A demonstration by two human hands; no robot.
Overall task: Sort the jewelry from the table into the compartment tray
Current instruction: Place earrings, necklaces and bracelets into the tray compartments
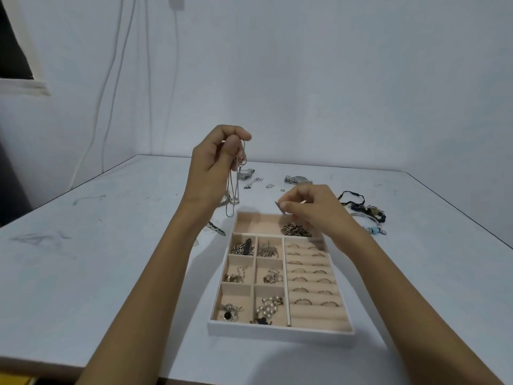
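Two bare forearms [155, 287] stretched over a white compartment tray [277, 330] on the pale worktop [111, 245], its small cells holding trinkets and a pearl piece [268, 307], its right section lined with rings [302, 301]. The left grip [213, 159], raised beyond the tray's far left corner, pinched a silver chain [234, 195] that hung in loops above the worktop. The right grip [313, 209], above the tray's far compartment, pinched a small thin piece, too small to identify. Two watches [297, 179] and tangled bracelets [366, 212] lay beyond.
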